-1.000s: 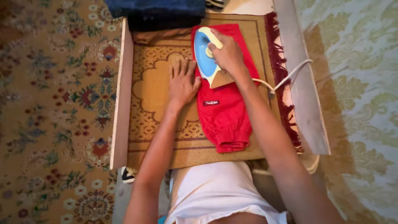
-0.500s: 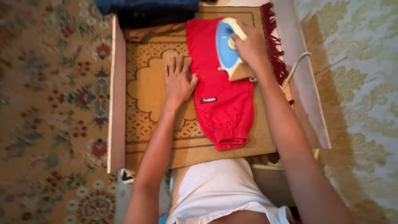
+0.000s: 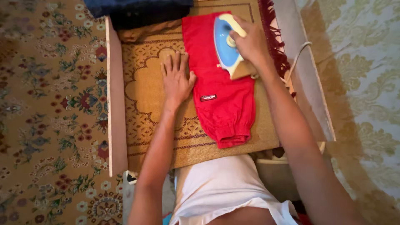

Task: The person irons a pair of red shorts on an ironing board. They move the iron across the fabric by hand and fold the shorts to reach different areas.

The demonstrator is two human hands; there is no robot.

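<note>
Gripping the blue iron (image 3: 225, 43) in my right hand (image 3: 250, 43), I press my left hand (image 3: 176, 79) flat, fingers spread, beside the red garment (image 3: 221, 96) under it.

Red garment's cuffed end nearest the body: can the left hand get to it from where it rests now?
Probably yes. The left hand lies flat on the mat beside the red garment, and nothing lies between it and the cuffed end.

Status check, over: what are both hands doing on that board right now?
Right hand gripping blue iron, pressing red garment. Left hand flat at garment's edge on patterned mat. Cord trails right, nothing blocking.
</note>
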